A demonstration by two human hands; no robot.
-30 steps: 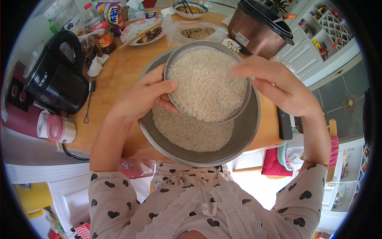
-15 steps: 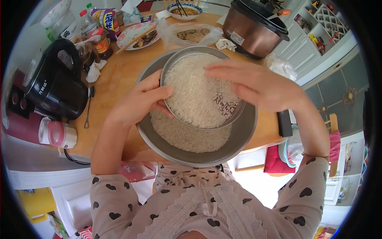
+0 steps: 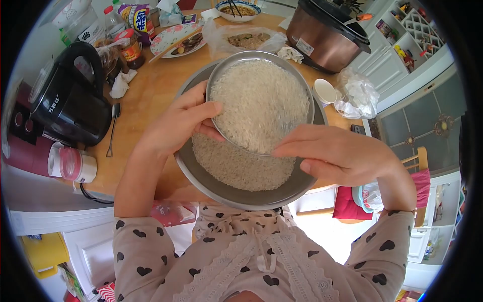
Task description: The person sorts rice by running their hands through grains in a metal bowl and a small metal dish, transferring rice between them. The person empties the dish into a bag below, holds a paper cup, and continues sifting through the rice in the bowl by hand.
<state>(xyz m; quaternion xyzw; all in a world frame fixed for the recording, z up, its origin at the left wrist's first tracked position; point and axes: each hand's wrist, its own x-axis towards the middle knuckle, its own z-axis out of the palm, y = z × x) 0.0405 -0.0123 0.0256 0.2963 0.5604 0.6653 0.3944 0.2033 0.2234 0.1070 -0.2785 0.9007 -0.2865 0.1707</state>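
Note:
My left hand (image 3: 183,121) grips the left rim of a round metal sieve (image 3: 312,103), thumb on top and fingers beneath. White rice (image 3: 256,98) fills most of it, thinner toward the lower right. Below the tilted sieve, a large metal bowl (image 3: 209,187) on the wooden table holds more rice (image 3: 241,168). At the sieve's lower right edge is my right hand (image 3: 337,153), its fingers stretched out and slightly bent, touching or just over the rim and rice, with nothing seen held in it.
A black kettle (image 3: 73,95) and a pink-and-white jar (image 3: 78,163) stand at the left. Behind are a floral plate (image 3: 168,40), a plastic bag of food (image 3: 246,40) and a noodle bowl (image 3: 239,11). A brown cooker (image 3: 324,38) and paper cup (image 3: 325,91) are at the right.
My right hand has swept across the rice, then moved down and right to the sieve's lower edge. The paper cup behind it now shows. My left hand keeps its grip.

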